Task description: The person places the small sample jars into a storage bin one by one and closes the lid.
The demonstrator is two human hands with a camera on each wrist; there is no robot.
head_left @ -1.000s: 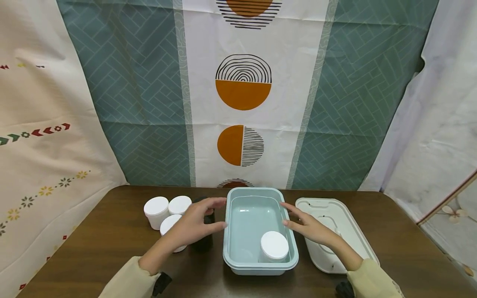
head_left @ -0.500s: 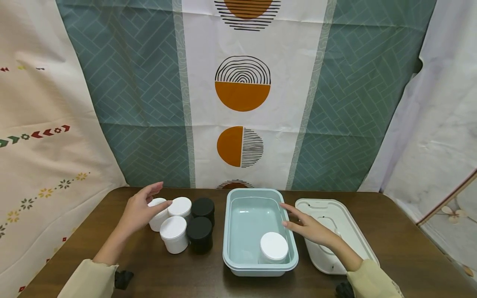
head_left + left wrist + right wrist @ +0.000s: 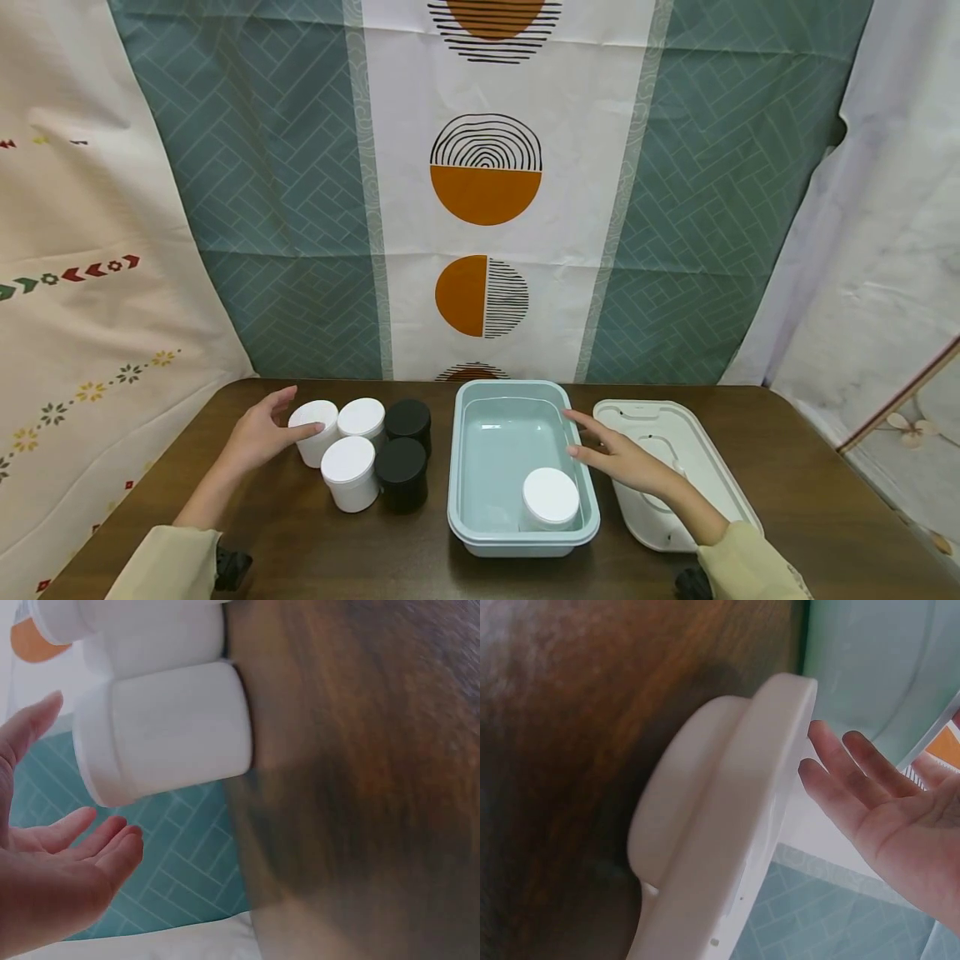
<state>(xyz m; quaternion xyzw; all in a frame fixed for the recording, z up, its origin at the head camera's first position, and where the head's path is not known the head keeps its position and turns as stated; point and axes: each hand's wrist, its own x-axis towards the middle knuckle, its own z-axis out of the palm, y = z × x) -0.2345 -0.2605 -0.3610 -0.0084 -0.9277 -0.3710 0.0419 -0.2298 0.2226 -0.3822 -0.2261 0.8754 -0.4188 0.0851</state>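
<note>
My left hand [image 3: 258,433] is beside the far-left white jar [image 3: 312,414], thumb and fingers spread apart around its lid. The left wrist view shows a gap between the fingers and this jar [image 3: 169,731]. Two more white jars and two black jars [image 3: 402,471] stand grouped to its right. A light-blue bin [image 3: 495,450] in the middle holds one white jar [image 3: 550,497] at its near right corner. My right hand [image 3: 626,460] is at the bin's right rim, fingers extended and holding nothing; in the right wrist view this hand [image 3: 900,817] shows relaxed fingers beside the bin wall.
An off-white lid [image 3: 686,467] lies on the brown table [image 3: 315,554], right of the bin and partly under my right forearm. Patterned cloths [image 3: 300,192] hang behind the table and along both sides.
My left hand has moved from the bin's left rim across to the left, then lowered beside the far-left white jar. My right hand has stayed at the bin's right rim.
</note>
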